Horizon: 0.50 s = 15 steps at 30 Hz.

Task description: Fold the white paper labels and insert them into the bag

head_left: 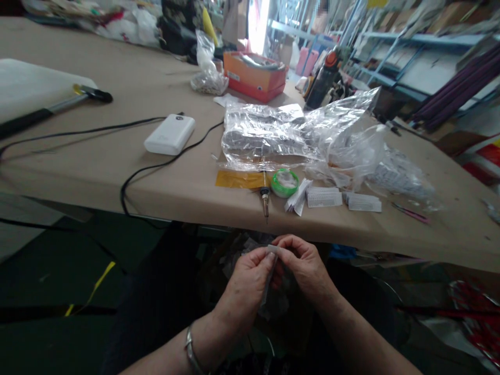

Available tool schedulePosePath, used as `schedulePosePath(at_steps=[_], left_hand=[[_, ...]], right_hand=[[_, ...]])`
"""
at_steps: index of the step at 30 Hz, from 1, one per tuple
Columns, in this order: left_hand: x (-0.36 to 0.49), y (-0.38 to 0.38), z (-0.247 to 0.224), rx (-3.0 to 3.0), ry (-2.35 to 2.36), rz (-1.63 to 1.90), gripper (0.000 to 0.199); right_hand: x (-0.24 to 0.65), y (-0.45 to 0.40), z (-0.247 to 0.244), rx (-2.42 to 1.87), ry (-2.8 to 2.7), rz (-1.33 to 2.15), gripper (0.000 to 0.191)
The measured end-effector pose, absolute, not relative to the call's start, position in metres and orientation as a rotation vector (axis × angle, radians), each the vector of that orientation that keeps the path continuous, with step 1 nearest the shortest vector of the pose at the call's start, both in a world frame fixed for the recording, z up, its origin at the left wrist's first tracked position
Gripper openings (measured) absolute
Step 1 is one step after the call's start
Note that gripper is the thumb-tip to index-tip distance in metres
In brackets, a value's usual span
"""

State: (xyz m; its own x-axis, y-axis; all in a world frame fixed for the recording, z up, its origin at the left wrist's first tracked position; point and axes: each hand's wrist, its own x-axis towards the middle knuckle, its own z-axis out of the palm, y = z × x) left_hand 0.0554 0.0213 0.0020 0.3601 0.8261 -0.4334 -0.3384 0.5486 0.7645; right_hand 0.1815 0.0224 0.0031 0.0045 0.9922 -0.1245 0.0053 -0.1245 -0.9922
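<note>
Below the table's front edge, my left hand (248,281) pinches a thin whitish strip (273,249) between thumb and fingers. From the other side, my right hand (307,266) grips the strip's upper end, its thumb close to the left thumb. Part of the strip hangs down behind my left hand, and whether it is paper or plastic is unclear. On the table just ahead lie white printed cards in small stacks (324,197), beside a round green tub (284,182) with pale contents. A thin pen-like tool with a metal tip (265,200) points toward me over the edge.
Clear plastic bags (273,135) cover the middle of the brown table (187,192). A white power bank (170,134) and black cable lie left, pink-handled tweezers (412,212) right. Behind stand an orange box (253,78) and a dark bottle (322,78). Crumpled plastic lies beneath my hands.
</note>
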Motion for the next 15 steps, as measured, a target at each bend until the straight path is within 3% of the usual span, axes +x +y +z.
schedulePosePath(at_steps=[15], left_hand=[[0.036, 0.050, 0.011, 1.107, 1.179, 1.012, 0.011]], right_hand=[[0.178, 0.052, 0.008, -1.304, -1.341, 1.105, 0.014]])
